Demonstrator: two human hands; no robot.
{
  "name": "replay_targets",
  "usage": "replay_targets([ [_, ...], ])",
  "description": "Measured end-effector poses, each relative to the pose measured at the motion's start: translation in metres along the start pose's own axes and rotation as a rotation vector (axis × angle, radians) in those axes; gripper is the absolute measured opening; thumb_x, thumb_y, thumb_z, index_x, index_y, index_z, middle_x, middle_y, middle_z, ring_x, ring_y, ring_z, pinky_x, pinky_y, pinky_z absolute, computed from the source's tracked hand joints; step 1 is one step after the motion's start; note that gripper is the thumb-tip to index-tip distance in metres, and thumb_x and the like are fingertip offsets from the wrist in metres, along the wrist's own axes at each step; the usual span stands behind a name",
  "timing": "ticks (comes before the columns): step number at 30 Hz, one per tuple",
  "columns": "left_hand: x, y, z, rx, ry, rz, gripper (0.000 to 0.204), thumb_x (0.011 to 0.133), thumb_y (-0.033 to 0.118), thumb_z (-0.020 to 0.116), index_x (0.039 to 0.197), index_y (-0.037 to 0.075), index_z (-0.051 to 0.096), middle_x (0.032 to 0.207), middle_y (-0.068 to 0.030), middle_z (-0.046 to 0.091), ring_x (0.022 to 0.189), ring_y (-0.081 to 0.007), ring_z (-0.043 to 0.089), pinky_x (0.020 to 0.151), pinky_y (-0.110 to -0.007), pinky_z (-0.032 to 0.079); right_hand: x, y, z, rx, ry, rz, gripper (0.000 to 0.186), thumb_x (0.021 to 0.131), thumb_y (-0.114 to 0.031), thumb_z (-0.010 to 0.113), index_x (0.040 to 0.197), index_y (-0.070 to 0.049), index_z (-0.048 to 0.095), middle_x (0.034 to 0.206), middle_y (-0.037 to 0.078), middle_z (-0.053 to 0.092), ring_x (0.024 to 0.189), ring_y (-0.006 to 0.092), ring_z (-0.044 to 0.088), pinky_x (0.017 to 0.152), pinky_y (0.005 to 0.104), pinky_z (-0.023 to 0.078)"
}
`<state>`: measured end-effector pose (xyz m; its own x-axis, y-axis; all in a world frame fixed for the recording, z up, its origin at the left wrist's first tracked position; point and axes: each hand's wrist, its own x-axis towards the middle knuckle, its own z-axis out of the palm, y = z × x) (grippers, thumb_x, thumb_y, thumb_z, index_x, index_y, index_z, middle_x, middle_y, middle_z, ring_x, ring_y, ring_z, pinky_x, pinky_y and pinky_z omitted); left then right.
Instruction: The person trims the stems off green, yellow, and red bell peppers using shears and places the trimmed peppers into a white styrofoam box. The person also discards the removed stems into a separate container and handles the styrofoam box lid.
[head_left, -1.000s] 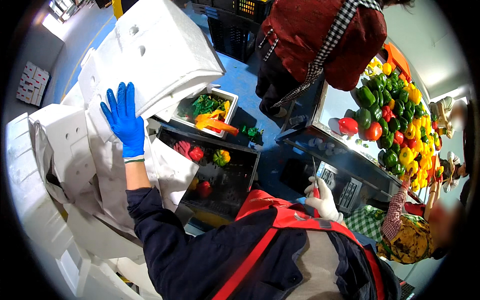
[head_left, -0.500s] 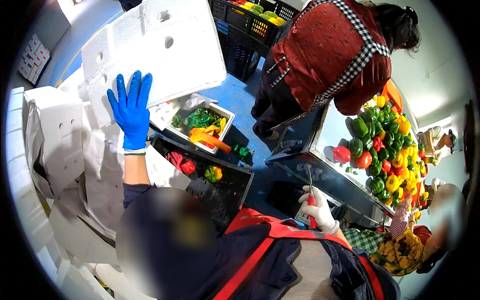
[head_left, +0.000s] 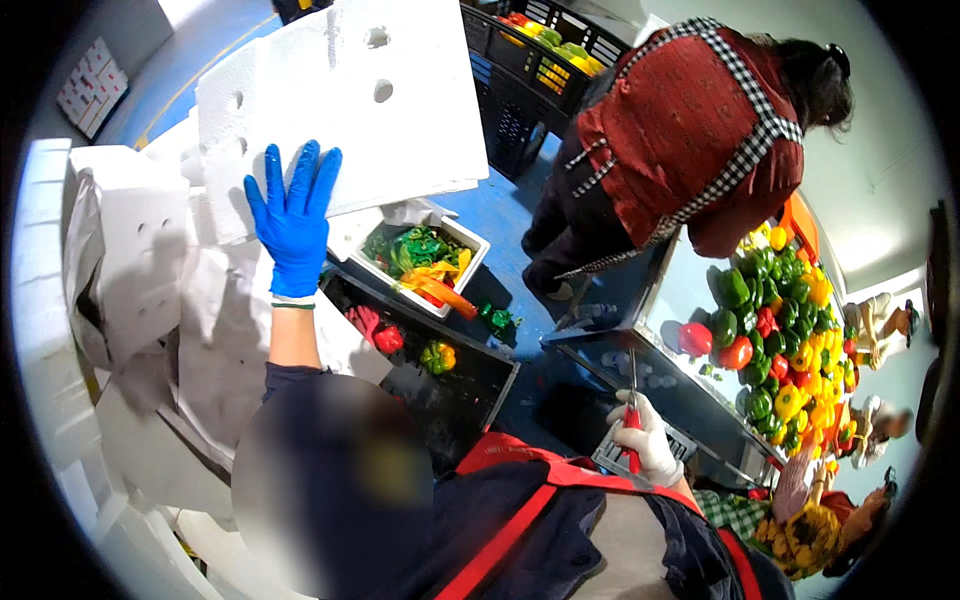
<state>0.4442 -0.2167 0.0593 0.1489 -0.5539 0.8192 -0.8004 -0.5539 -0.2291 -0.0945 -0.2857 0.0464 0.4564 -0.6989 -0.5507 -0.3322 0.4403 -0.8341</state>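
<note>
My left hand point(head_left: 292, 225), in a blue glove, lies with fingers spread against a large white foam panel point(head_left: 425, 130) with several round holes. The panel is tilted, and I cannot tell whether it is a lid or a box side. In my right hand point(head_left: 656, 448), gloved in white, is a pair of red-handled snips point(head_left: 632, 425), blades pointing away from me. A white foam box point(head_left: 478, 262) below the panel contains green and yellow pepper trimmings. Beside it, a black crate point(head_left: 455, 400) holds a red pepper point(head_left: 388, 339) and a yellow-green pepper point(head_left: 438, 357).
To the right, a metal table point(head_left: 655, 330) carries a heap of bell peppers point(head_left: 785, 340). A person in a red top point(head_left: 690, 130) leans over it. Black crates point(head_left: 505, 110) stand at the back; white foam boxes point(head_left: 130, 250) crowd the left. More people work at far right.
The view has shifted, so the scene sits farther right and mostly lower. My left hand stays against the foam panel, and my right hand still holds the snips.
</note>
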Motion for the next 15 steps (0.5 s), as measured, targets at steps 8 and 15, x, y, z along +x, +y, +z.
replay_targets([
  [8,0.009,-0.015,-0.061,-0.107,0.006,-0.24,0.074,0.066,-0.001,0.053,0.136,0.023,0.054,0.144,-0.0068,0.047,0.14,-0.0327,0.033,0.115,-0.059,0.009,0.006,0.036,-0.003,0.094,-0.05,0.037,0.059,0.069,0.007,0.057,0.125,-0.006,0.045,0.09,0.008,0.058,0.068,0.0157,0.055,0.058,0.0271,0.046],
  [15,-0.022,-0.095,-0.139,-0.725,0.519,-0.979,0.065,0.077,-0.013,0.055,0.139,0.0,0.044,0.131,-0.0149,0.055,0.116,-0.0265,0.056,0.096,-0.036,0.047,0.014,0.001,0.032,0.08,-0.211,0.075,0.059,0.068,0.01,0.056,0.124,-0.006,0.047,0.089,0.008,0.058,0.061,0.015,0.054,0.051,0.0276,0.045],
])
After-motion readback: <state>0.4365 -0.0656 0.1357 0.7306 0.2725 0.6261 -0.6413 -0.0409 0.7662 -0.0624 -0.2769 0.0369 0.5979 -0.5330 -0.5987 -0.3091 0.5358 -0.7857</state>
